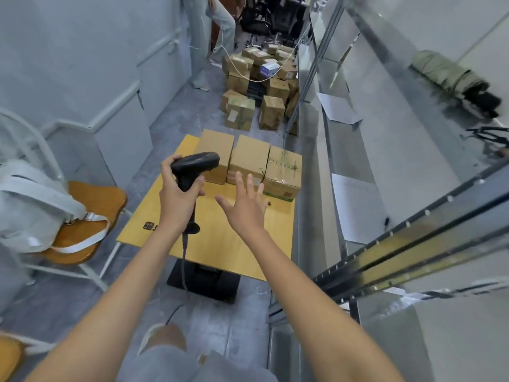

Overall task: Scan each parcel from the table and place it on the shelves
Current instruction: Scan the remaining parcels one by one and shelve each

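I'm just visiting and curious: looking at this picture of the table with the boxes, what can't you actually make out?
Head view only:
- Labels on the three parcels on the table: too small and blurred to read.
- Middle parcel's near face: partly hidden by the open right hand.
- Scanner trigger: covered by the left hand gripping it.
- Scanner cable's end: lost behind the person's leg.
- Shelves: cut off by the right edge.

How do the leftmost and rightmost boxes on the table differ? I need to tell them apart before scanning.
The leftmost box is plain brown; the rightmost box carries green print and glossy clear tape. The scanner in the left hand overlaps the leftmost one; the open right hand reaches nearer the rightmost. Both are closed cardboard boxes at the table's far edge.
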A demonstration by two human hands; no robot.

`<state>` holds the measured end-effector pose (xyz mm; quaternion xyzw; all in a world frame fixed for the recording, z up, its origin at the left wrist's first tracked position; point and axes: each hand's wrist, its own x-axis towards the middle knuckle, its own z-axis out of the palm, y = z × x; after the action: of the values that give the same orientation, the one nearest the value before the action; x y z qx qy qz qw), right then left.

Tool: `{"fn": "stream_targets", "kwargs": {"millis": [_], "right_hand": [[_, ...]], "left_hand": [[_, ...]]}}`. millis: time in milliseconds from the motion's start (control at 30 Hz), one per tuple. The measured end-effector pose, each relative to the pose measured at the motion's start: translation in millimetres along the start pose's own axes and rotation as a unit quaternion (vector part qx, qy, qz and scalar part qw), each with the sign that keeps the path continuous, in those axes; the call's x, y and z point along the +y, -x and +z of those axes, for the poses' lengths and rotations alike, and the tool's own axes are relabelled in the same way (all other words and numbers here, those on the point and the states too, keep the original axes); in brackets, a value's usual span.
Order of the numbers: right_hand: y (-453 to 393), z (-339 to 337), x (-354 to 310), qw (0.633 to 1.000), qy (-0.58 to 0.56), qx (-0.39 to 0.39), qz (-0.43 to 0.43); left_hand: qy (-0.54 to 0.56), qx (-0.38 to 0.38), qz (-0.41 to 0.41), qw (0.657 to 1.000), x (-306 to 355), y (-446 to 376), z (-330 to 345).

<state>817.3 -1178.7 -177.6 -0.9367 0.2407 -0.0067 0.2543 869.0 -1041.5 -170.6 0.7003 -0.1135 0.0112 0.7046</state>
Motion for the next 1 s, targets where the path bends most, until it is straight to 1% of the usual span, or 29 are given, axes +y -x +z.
{"fn": "stream_targets", "kwargs": {"millis": [267,433,767,1000], "right_hand": [[-68.7,14.0,-5.5,1.000,0.001,-0.003,0.017],[-121.6,31.9,-28.6,0.999,-0.009,0.004,0.035],[-222.4,88.0,-72.9,0.996,-0.012,-0.008,0.089],[-290.5,123.4,-65.7,0.987,0.017,-0.032,0.155]], "left_hand": [[-0.011,-0.013,-0.007,1.000,-25.7,-63.7,7.4],[-0.018,-0.031,-0.013,0.999,-38.8,-116.6,-1.9],[-0.017,-0.048,-0.089,0.995,-84.3,-207.6,-30.6],[-0.024,-0.060,-0.144,0.987,-121.6,-239.6,-43.4]]}}
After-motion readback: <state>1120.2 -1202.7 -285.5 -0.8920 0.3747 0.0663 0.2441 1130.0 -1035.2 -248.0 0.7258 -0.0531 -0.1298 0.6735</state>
